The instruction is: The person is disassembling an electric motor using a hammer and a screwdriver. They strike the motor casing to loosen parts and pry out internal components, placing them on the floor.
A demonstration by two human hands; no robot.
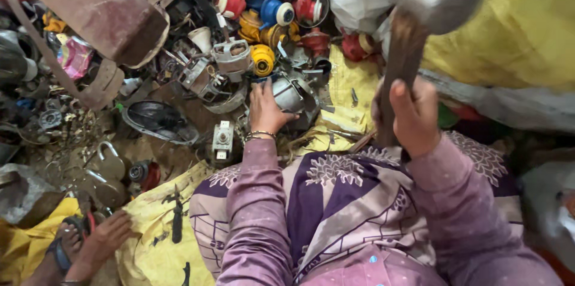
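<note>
Left hand point(265, 108): fingers pressed around a grey metal motor housing point(290, 94), on the floor amid scrap.
Right hand point(413, 117): clenched on a raised wooden-handled hammer point(402, 58), head blurred.
Behind: red, yellow, blue plastic parts point(277, 10).

We count one hammer point(419, 16), one padlock point(109, 160), one dark oval pan point(157, 121) and one pink wrapper point(75, 57). In the heap of small motor parts we make out at least four yellow housings point(262, 59), four red ones point(233, 1) and one blue point(277, 11).
</note>
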